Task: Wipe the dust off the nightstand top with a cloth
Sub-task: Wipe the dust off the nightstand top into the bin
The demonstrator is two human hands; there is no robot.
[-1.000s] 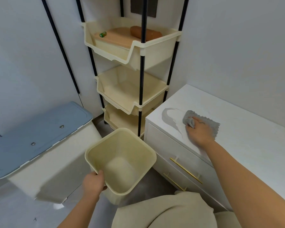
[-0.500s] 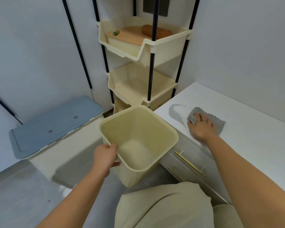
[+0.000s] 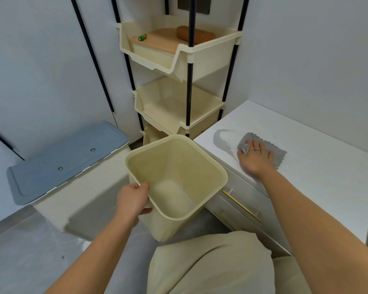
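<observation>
The right hand [image 3: 255, 158] lies flat, fingers spread, pressing the grey cloth [image 3: 263, 147] onto the white nightstand top [image 3: 319, 175], near its front left corner; one fold of the cloth is bunched under the fingertips. The left hand [image 3: 134, 198] is closed around the rim of an empty cream bin [image 3: 176, 183], held tilted just beside the nightstand's front edge, its mouth below the level of the top. Just left of the cloth a grey smear of dust [image 3: 221, 141] curves across the surface, between the cloth and the corner; the rest of the top looks pale and largely bare. Beyond stand a cream tiered rack [image 3: 179, 60] with a few small items in its top tray, and to the left a box with a blue lid [image 3: 68, 160]. The step in hand looks like the wiping itself, with the bin placed to catch what comes off; the next move probably calls for sweeping the cloth leftward through the smear toward the edge, keeping flat pressure, and holding the bin's rim close under that edge so the dust drops in rather than onto the floor.
</observation>
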